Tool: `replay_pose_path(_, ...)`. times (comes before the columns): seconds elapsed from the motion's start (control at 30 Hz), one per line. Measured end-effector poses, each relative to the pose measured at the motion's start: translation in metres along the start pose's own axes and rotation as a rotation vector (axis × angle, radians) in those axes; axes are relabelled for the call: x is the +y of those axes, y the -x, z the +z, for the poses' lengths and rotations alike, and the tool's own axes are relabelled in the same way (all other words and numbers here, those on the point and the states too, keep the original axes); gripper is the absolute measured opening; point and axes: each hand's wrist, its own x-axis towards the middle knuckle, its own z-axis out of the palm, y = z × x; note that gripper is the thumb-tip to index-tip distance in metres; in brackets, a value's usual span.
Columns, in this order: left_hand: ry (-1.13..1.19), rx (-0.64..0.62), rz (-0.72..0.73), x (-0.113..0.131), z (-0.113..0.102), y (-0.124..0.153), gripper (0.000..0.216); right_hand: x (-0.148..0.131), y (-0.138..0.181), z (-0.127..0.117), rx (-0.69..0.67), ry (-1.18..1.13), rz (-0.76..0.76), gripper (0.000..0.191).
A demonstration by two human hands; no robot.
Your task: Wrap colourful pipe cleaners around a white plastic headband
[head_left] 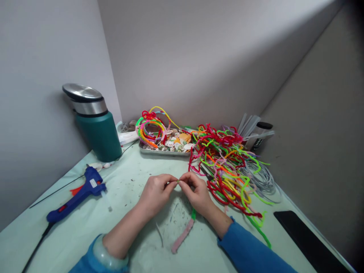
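My left hand (157, 191) and my right hand (197, 191) meet over the middle of the table, both closed in a pinch. A tiny green bit shows between the touching fingertips, apparently the end of a fuzzy pipe cleaner. From under my right palm a green and pink pipe cleaner (183, 236) slants down toward the front, its pink end nearest me. Whether it joins the green bit is hidden by my right hand. A thin grey wire (159, 235) lies below my left wrist.
A blue glue gun (78, 193) lies at left, beside a green bottle (99, 134). Behind my hands stands a metal tray (167, 153) of shells with colourful fuzzy rings (150, 132). Tangled pipe cleaners (224, 151), coiled grey wire (261, 178) and a black slab (308, 240) occupy the right.
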Motion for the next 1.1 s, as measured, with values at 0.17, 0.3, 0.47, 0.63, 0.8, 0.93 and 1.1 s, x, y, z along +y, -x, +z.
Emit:
replay_pose_path(0.17, 0.073, -0.022, -0.091, 0.003, -0.001, 0.0, 0.02, 0.001, 0.0, 0.0, -0.005, 0.0, 0.001, 0.008)
replay_pose_path(0.3, 0.125, -0.01, -0.132, 0.002, 0.0, 0.0, 0.019, 0.002, 0.0, 0.0, -0.012, 0.013, 0.018, 0.009)
replay_pose_path(0.47, 0.226, -0.009, -0.168, -0.003, 0.003, 0.001, 0.016, 0.002, 0.0, 0.0, -0.022, 0.042, 0.022, 0.01)
replay_pose_path(0.63, 0.413, -0.092, -0.292, -0.006, 0.006, -0.003, 0.019, 0.0, -0.001, 0.0, -0.036, 0.061, 0.019, 0.011)
replay_pose_path(0.8, 0.382, -0.123, -0.368, -0.008, 0.007, -0.005, 0.023, 0.0, -0.001, 0.0, -0.047, 0.08, 0.024, 0.012)
replay_pose_path(0.93, 0.285, -0.1, -0.393, -0.01, 0.008, -0.004, 0.023, 0.001, -0.002, 0.001, -0.047, 0.104, 0.027, 0.011)
replay_pose_path(1.1, 0.268, -0.104, -0.393, -0.01, 0.007, -0.003, 0.022, 0.002, -0.002, 0.001, -0.059, 0.124, 0.034, 0.011)
